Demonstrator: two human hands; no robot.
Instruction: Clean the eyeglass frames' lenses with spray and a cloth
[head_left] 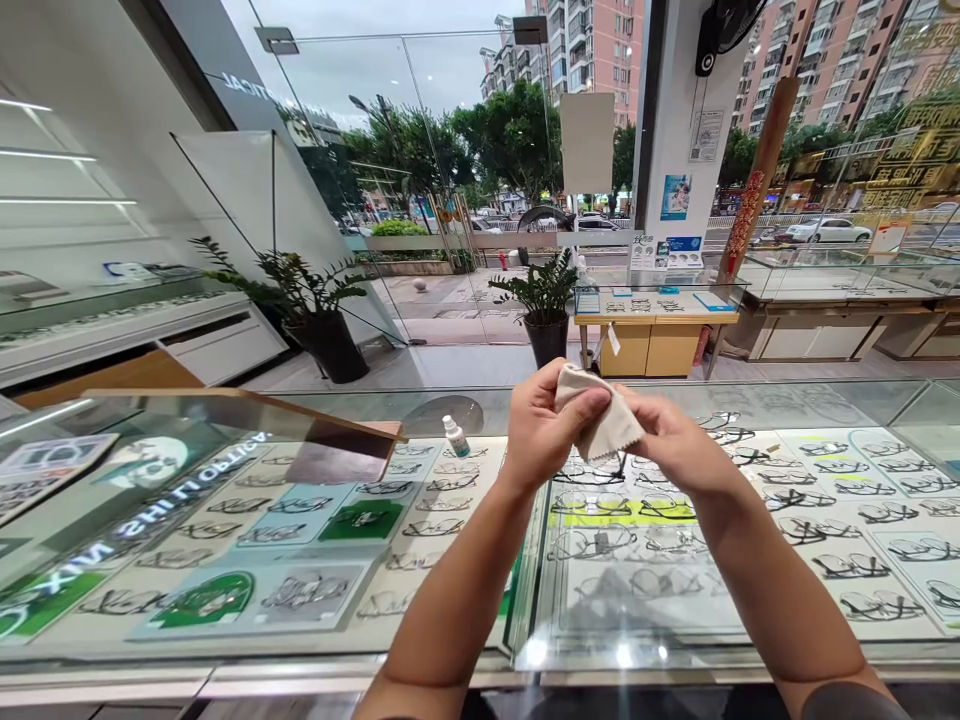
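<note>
Both of my hands are raised together above the glass counter. My left hand (541, 425) is closed on a beige cleaning cloth (611, 428) with a zigzag edge, its thumb pressed on the folds. On the cloth's right side, the fingers of my right hand (671, 440) are pinched together. A thin dark piece with a small white tag (614, 338) sticks up behind the cloth and looks like the temple of eyeglasses held between the hands. The cloth and fingers hide the rest of them. Left of my hands, a small white spray bottle (455, 437) stands on the counter top.
Rows of eyeglasses (862, 565) lie inside the glass display counter (525, 620) below. A brown-edged mirror or board (345, 455) rests on the glass at left. Beyond are potted plants (546, 305), a small display table (675, 345) and glass doors.
</note>
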